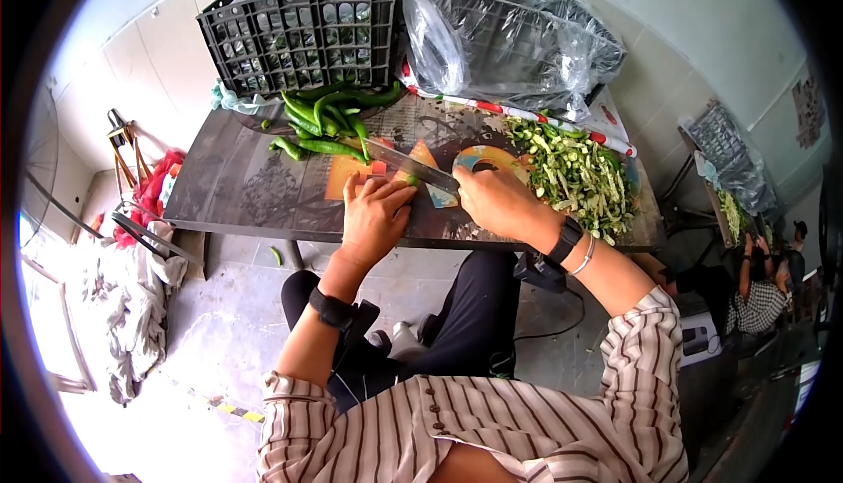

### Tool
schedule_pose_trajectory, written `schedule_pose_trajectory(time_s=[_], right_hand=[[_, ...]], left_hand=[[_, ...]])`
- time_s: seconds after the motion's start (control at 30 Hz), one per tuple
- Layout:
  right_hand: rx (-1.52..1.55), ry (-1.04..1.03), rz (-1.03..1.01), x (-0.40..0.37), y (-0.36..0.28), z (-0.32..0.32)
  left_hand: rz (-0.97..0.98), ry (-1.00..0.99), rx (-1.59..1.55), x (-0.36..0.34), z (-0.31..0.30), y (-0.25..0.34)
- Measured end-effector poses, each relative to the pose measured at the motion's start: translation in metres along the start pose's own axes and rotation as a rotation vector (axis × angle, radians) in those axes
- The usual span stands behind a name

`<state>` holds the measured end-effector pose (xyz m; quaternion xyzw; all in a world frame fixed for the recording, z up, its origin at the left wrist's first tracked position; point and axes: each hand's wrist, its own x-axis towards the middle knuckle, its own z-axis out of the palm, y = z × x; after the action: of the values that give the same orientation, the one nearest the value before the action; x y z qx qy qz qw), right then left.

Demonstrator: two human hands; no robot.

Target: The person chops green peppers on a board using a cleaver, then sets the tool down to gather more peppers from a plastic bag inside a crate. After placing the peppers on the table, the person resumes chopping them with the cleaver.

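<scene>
My right hand (499, 202) is closed around the handle of a knife (408, 163), whose long blade points left across the table. Beside the blade, my left hand (378, 212) presses its curled fingers on a green pepper (412, 181); only a small bit of it shows at the fingertips. Beyond the left hand lies a pile of whole green peppers (329, 114). To the right of my right hand, chopped green pepper (575, 171) is heaped at the table's end.
A black plastic crate (303, 39) and a plastic-lined crate (518, 44) stand along the table's (228, 180) back edge. Crumpled cloth (136, 307) lies on the floor at left. Another person (760, 303) sits by a second table at far right.
</scene>
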<state>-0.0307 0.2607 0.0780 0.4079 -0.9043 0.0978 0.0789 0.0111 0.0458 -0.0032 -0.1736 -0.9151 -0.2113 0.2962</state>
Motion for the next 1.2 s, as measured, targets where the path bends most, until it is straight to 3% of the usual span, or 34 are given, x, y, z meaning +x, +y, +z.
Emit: schedule_pose_trajectory(time_s=[0.47,0.63,0.8,0.97,1.0,1.07,1.13,1.2], right_hand=[[0.000,-0.240,-0.003,0.023,-0.001,-0.021],[0.066,-0.176,0.055,0.031,-0.002,0.012],[0.044,-0.174,0.076,0.025,0.001,0.004],[0.194,-0.059,0.083,-0.005,0.047,-0.006],[0.208,-0.169,0.412,-0.004,0.053,-0.013],[0.185,0.097,0.432,-0.016,0.071,-0.011],[0.382,0.208,0.530,-0.028,0.073,-0.014],[0.401,0.205,0.509,-0.035,0.064,-0.020]], left_hand=[[-0.021,0.017,-0.038,-0.004,0.007,0.000],[-0.016,-0.001,-0.034,-0.004,0.005,-0.003],[-0.020,0.070,-0.026,-0.003,0.007,-0.002],[-0.082,0.064,-0.010,-0.003,0.006,0.000],[-0.079,0.067,-0.010,-0.003,0.006,-0.001],[-0.133,0.072,0.105,-0.002,0.005,-0.002],[-0.103,0.071,0.093,0.001,-0.002,-0.005],[0.065,-0.041,0.036,0.007,-0.008,-0.011]])
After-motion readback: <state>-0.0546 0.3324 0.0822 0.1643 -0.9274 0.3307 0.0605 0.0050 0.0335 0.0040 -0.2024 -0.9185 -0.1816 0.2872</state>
